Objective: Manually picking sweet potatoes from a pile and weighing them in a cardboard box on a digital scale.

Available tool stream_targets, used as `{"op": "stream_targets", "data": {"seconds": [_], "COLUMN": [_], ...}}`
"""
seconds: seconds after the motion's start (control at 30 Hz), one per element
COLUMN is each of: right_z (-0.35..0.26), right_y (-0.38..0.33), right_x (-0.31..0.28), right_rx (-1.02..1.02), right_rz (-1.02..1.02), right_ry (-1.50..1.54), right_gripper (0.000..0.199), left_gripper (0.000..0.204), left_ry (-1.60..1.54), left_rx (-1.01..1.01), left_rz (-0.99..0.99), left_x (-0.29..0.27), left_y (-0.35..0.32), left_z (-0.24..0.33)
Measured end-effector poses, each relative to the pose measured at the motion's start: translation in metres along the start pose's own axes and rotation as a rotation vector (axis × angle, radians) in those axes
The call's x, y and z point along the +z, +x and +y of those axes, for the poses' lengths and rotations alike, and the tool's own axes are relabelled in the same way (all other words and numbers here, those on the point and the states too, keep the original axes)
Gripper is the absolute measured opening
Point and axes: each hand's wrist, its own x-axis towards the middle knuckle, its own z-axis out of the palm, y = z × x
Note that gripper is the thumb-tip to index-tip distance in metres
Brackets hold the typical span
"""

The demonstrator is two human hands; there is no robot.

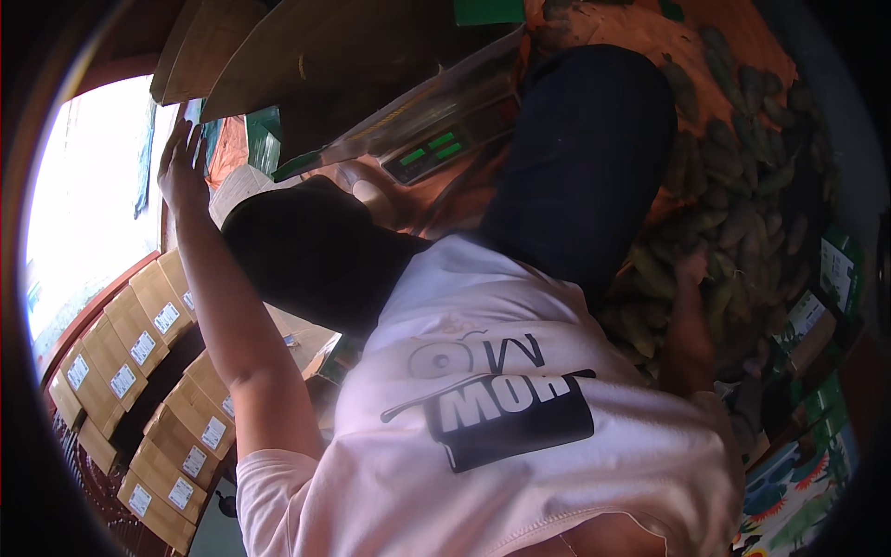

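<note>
My left hand (185, 172) is raised at the upper left, its fingers stretched out beside the edge of a large brown cardboard sheet or box flap (278, 70). Nothing shows in that hand. At the right, my right hand (690, 265) reaches down into a heap of long, greenish-brown produce (742, 186), whose exact kind I cannot make out. Its fingers are small and dim among the pieces, so their grip is unclear. Between and beyond my knees stands a digital scale (434, 153) with lit green displays.
Stacked cardboard cartons (139, 348) with white labels line the left side, below a bright opening (93, 176). Orange sheeting (640, 32) lies under the produce. Green and white boxes (835, 274) stand at the far right, near a colourful patterned surface (789, 492).
</note>
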Motion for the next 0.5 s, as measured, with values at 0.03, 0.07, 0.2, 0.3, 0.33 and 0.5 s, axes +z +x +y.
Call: {"op": "stream_targets", "data": {"seconds": [0.03, 0.07, 0.2, 0.3, 0.33, 0.5], "right_z": [-0.004, -0.007, -0.037, -0.088, -0.11, -0.229], "right_y": [0.003, 0.008, 0.033, 0.041, 0.039, -0.026], "right_x": [-0.006, -0.013, -0.062, -0.127, -0.156, -0.324], "right_rx": [0.037, -0.016, -0.13, -0.3, -0.316, -0.734], "right_rz": [0.042, 0.124, 0.454, 0.578, 0.584, 0.656], "right_ry": [0.051, 0.056, 0.338, 0.722, 0.906, 1.229], "right_gripper": [0.076, 0.076, 0.076, 0.073, 0.071, 0.051], "left_gripper": [0.039, 0.038, 0.037, 0.035, 0.034, 0.025], "left_ry": [-0.008, -0.02, -0.013, 0.097, 0.136, 0.481], "left_rx": [0.073, 0.127, 0.254, 0.456, 0.533, 0.84], "left_rz": [0.02, 0.004, -0.09, -0.171, -0.175, -0.034], "left_x": [0.006, 0.012, 0.031, 0.053, 0.06, 0.096], "left_y": [-0.001, -0.002, 0.004, 0.018, 0.023, 0.027], "left_z": [0.008, 0.016, 0.042, 0.049, 0.051, 0.044]}}
